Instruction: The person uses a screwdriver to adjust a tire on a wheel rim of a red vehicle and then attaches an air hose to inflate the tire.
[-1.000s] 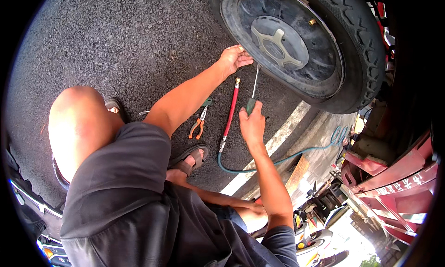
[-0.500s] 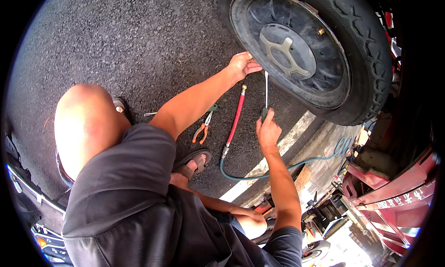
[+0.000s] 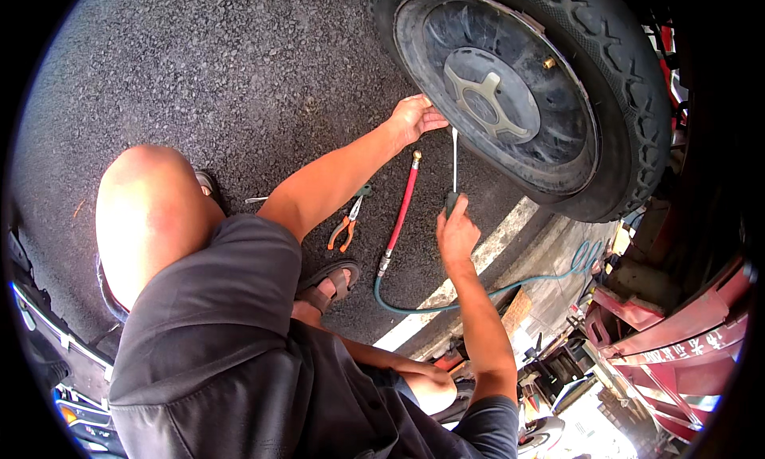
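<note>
A wheel (image 3: 437,41) with a black tyre (image 3: 617,84) and a dark steel rim stands tilted in front of me at the upper right. At its centre is a grey, star-shaped hub piece (image 3: 492,108). My left hand (image 3: 416,119) is closed on the wheel's near left edge, with its fingertips partly hidden there. My right hand (image 3: 458,234) grips the dark handle of a screwdriver (image 3: 455,168). The screwdriver points away from me, its tip meeting the wheel's lower edge beside my left fingers. A brass valve (image 3: 549,63) sticks out of the rim's right side.
Orange-handled pliers (image 3: 344,229) and a red hose end (image 3: 404,206) with a brass fitting lie on the asphalt between my arms. From it a teal hose (image 3: 422,308) runs right over a white painted line (image 3: 498,248). Red vehicle parts (image 3: 677,331) and clutter stand at the right.
The view has shifted slightly. My right hand and the screwdriver sit a touch nearer to me; both hands keep their holds.
</note>
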Tool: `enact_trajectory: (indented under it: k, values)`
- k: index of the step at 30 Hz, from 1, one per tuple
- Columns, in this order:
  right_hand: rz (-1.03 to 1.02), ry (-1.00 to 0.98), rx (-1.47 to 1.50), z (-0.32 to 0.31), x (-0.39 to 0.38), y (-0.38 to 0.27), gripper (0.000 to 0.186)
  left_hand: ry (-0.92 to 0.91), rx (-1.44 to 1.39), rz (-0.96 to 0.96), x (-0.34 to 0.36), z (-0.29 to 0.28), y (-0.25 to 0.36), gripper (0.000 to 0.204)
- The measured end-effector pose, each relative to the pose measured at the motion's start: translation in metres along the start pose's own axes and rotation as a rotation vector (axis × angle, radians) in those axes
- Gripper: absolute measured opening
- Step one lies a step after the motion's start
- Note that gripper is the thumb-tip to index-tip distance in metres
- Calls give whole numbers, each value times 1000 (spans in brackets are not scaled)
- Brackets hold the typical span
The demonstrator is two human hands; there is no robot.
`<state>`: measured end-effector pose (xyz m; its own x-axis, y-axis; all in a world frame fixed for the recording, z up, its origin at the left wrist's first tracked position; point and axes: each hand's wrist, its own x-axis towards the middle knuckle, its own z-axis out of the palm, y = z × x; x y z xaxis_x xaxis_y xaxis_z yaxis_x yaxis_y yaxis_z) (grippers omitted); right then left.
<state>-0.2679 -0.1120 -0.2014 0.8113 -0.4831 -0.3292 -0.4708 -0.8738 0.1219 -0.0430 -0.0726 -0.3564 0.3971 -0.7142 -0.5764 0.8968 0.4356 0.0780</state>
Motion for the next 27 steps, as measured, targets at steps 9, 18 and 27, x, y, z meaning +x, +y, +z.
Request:
enact_trajectory:
  k: [9, 18, 27]
  values:
    - [-109, -183, -181, -50, -15, -36, 45, 3, -29, -3, -7, -12, 5, 20]
    - [42, -320, 500, -17, -81, 7, 45, -118, -19, 19, 13, -27, -21, 27]
    - [383, 1126, 1000, -118, 56, 27, 50, 145, 753, -105, -62, 24, 62, 35]
